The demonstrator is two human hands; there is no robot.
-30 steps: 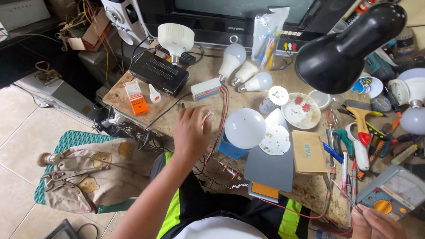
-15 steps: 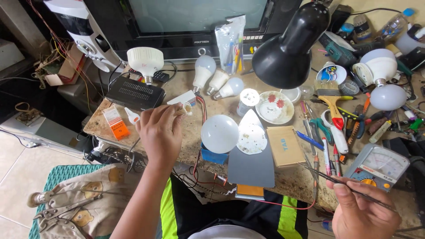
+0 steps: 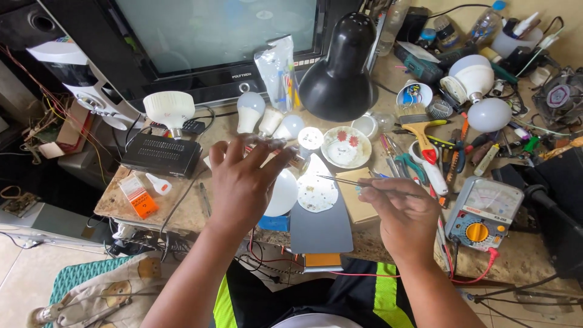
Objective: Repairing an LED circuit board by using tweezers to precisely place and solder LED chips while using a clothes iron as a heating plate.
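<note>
Left hand hovered with fingers spread over the white bulb dome, gripping nothing visible. Right hand pinched thin tweezers, tips poised over the round LED board lying on a grey plate on the tabletop, under the black desk lamp for light.

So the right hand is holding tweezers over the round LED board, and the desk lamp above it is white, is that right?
Not quite. The desk lamp is black, not white, as the head view shows. The rest holds: the right hand holds thin tweezers whose tips reach over the round LED board.
</note>
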